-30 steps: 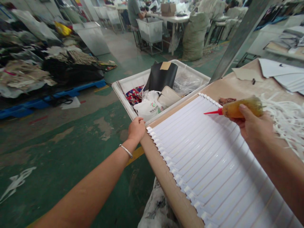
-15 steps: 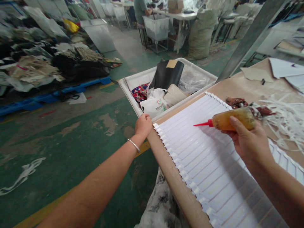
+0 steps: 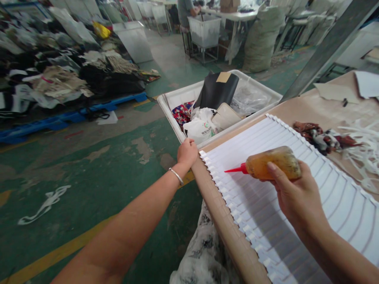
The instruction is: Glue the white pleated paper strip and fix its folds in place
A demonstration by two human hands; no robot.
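An amber, soft plastic squeeze bottle with a red pointed nozzle (image 3: pixel 272 162) is grasped in the grip of the right hand (image 3: pixel 293 197), the thumb laid across its near side and the nozzle pointed toward nine o'clock. The bottle is held just above a row of overlapping white strips (image 3: pixel 296 189) that is spread over the brown paper-covered counter (image 3: pixel 225 228); whether the nozzle tip touches the strips cannot be told. The left hand (image 3: pixel 187 152), a silver bangle (image 3: pixel 176 176) worn at its wrist, is rested on the counter's corner at ten o'clock of the bottle, with its fingers curled over the edge; whether anything is clenched in that grip cannot be told. Just beyond this hand, at twelve o'clock, a white plastic bin (image 3: pixel 171 103) is seen, filled with a black folded sheet (image 3: pixel 217 90), a white printed bag (image 3: pixel 201 128) and patterned cloth. At two o'clock of the bottle, a crumpled dark red patterned rag (image 3: pixel 314 136) and a tangle of thin white offcuts (image 3: pixel 364 150) are lain on the counter. A green painted floor (image 3: pixel 89 177) is seen at the left.
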